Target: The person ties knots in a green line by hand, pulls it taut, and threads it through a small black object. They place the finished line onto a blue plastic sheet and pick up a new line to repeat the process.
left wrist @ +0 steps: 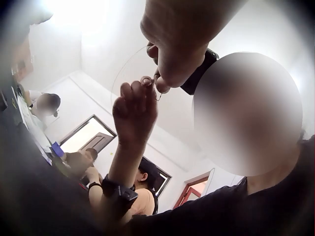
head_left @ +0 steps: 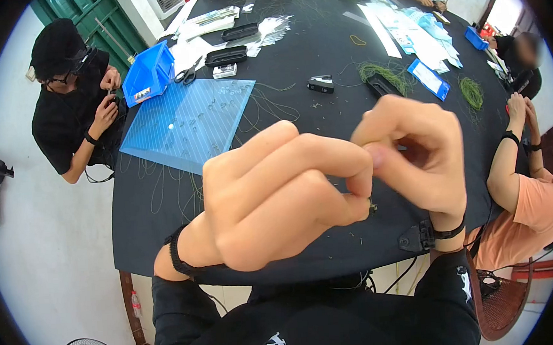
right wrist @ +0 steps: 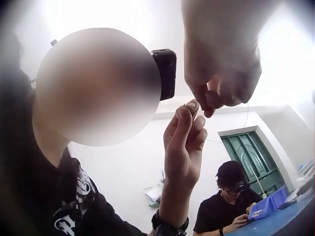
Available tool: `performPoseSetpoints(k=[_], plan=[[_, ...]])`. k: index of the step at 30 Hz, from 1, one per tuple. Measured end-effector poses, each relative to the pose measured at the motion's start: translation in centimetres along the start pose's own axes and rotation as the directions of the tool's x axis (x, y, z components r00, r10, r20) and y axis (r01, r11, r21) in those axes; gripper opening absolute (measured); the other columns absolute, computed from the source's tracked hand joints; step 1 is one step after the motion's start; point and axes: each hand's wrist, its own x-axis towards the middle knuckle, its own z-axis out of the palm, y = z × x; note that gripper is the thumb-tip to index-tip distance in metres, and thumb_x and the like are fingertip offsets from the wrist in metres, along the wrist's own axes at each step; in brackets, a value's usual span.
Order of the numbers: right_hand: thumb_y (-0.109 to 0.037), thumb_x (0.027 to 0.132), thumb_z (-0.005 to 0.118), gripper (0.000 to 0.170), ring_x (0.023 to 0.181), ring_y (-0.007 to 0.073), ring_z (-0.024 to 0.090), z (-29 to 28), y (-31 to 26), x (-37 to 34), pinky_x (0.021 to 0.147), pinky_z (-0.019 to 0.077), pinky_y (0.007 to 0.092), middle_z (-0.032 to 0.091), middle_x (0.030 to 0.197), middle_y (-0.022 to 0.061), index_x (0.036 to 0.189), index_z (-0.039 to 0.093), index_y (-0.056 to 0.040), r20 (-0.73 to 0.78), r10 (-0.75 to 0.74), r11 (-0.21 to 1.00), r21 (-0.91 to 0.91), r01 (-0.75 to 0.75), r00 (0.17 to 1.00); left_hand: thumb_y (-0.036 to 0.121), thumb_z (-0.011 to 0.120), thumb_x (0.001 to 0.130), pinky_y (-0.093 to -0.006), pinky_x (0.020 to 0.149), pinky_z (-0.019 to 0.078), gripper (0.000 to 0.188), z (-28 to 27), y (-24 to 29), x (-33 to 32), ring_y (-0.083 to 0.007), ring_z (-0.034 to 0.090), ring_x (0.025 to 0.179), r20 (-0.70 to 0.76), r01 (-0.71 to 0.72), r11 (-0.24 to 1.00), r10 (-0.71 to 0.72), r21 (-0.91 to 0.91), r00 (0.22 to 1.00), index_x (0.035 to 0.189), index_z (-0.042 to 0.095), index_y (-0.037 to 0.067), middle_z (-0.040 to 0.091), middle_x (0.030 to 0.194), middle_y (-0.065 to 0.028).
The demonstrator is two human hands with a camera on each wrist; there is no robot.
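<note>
Line [left wrist: 116, 77], hair-thin, arced loose beside the raised hands; it was judged light, springy and apt to slip. Left hand [head_left: 284, 191] pinched a small dark piece [head_left: 373, 207] at its fingertips, above the black table [head_left: 333, 255]. Right hand [head_left: 419, 156] pinched thumb to forefinger, apparently on the line. Recommended hold: piece by its edge, line close to it, gently.

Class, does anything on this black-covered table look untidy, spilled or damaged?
Nothing looks plainly spilled or damaged. The thin green strands right of the blue-and-white packet look untidy, though: they lie heaped in a loose tangle on the black cloth, not laid straight.
</note>
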Motion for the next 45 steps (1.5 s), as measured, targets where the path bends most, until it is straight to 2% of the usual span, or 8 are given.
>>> performPoseSetpoints(k=[4, 9, 18, 28, 32, 36, 39, 45], plan=[[-0.004, 0.076, 0.064, 0.008, 0.041, 0.0074, 0.031, 1.0, 0.4, 0.3, 0.04, 0.0235, 0.0238, 0.04, 0.048, -0.0002, 0.072, 0.057, -0.0045, 0.09, -0.073, 0.996, -0.048, 0.077, 0.993, -0.011, 0.071, 0.056, -0.0229, 0.05, 0.0347, 0.031, -0.3, -0.2, 0.0, -0.0114, 0.051, 0.061, -0.062, 0.041, 0.996, -0.045, -0.074, 0.997, 0.074, 0.054, 0.008, 0.059, 0.083, -0.0114], [-0.001, 0.068, 0.068, 0.007, 0.041, 0.0081, 0.041, 1.2, -0.5, -0.4, 0.039, 0.0253, 0.0223, 0.05, 0.052, 0.0009, 0.068, 0.062, -0.0036, 0.124, -0.113, 0.989, -0.083, 0.124, 0.986, -0.016, 0.067, 0.061, -0.0255, 0.062, 0.0469, 0.027, -0.4, -0.7, -0.1, -0.0156, 0.053, 0.067, -0.123, 0.042, 0.997, -0.049, -0.066, 0.991, 0.074, 0.052, 0.002, 0.055, 0.086, -0.0162], [0.002, 0.067, 0.068, 0.009, 0.039, 0.0082, 0.039, 0.3, -1.3, -1.2, 0.037, 0.0256, 0.0213, 0.057, 0.054, 0.0027, 0.076, 0.067, 0.0003, 0.15, -0.256, 0.961, -0.072, 0.269, 0.955, -0.003, 0.073, 0.057, -0.0221, 0.047, 0.0319, 0.028, -0.1, -0.7, 0.0, -0.0113, 0.049, 0.053, -0.039, -0.046, 0.979, 0.055, 0.198, 0.998, 0.073, 0.055, 0.01, 0.063, 0.079, -0.0067], [-0.008, 0.079, 0.057, 0.012, 0.05, 0.0039, 0.046, -0.5, -1.7, -0.2, 0.048, 0.0314, 0.0168, 0.056, 0.059, 0.0011, 0.07, 0.056, -0.0001, -0.056, 0.151, 0.988, -0.014, -0.152, 0.987, 0.0, 0.075, 0.055, -0.0221, 0.044, 0.0272, 0.031, 0.6, -0.2, -0.2, -0.0092, 0.042, 0.05, -0.031, -0.035, 0.985, 0.041, 0.169, 0.999, 0.072, 0.054, 0.013, 0.063, 0.078, -0.0026], [0.001, 0.074, 0.058, 0.004, 0.048, 0.0008, 0.043, 0.5, 0.9, 0.2, 0.044, 0.0267, 0.0172, 0.052, 0.054, -0.0021, 0.071, 0.056, -0.0007, 0.023, 0.002, 1.0, -0.027, -0.001, 1.0, -0.004, 0.075, 0.053, -0.0216, 0.046, 0.028, 0.034, 0.2, 0.0, -0.1, -0.009, 0.044, 0.053, -0.069, 0.007, 0.992, 0.002, 0.129, 0.998, 0.073, 0.053, 0.012, 0.061, 0.081, -0.0045], [0.0, 0.074, 0.06, 0.004, 0.045, 0.0003, 0.041, 0.8, 0.3, 0.1, 0.042, 0.0254, 0.0184, 0.051, 0.051, -0.003, 0.07, 0.058, -0.0027, 0.102, 0.014, 0.998, -0.067, -0.007, 0.995, -0.011, 0.073, 0.053, -0.0213, 0.05, 0.0322, 0.036, -0.2, -0.5, -0.1, -0.0115, 0.049, 0.059, -0.101, 0.003, 0.997, 0.005, 0.082, 0.995, 0.075, 0.053, 0.009, 0.057, 0.084, -0.0092], [-0.002, 0.074, 0.063, 0.006, 0.042, 0.0018, 0.041, 0.9, -0.9, -0.4, 0.04, 0.0245, 0.0192, 0.053, 0.052, -0.0024, 0.069, 0.06, -0.0033, 0.132, 0.058, 0.996, -0.081, -0.047, 0.99, -0.014, 0.071, 0.054, -0.0223, 0.054, 0.0362, 0.036, -0.2, -0.9, -0.2, -0.0131, 0.052, 0.063, -0.133, -0.002, 0.999, 0.009, 0.054, 0.991, 0.077, 0.054, 0.007, 0.055, 0.086, -0.0114], [0.003, 0.07, 0.065, 0.007, 0.042, 0.0078, 0.048, 1.0, -1.3, -1.2, 0.038, 0.0297, 0.0205, 0.061, 0.06, 0.0046, 0.076, 0.065, -0.001, 0.177, -0.127, 0.99, -0.04, 0.136, 0.976, -0.011, 0.072, 0.055, -0.0229, 0.052, 0.0364, 0.035, -0.9, -0.5, -0.2, -0.0126, 0.051, 0.062, -0.039, 0.013, 0.985, -0.006, 0.17, 0.999, 0.078, 0.055, 0.008, 0.057, 0.089, -0.0103]])
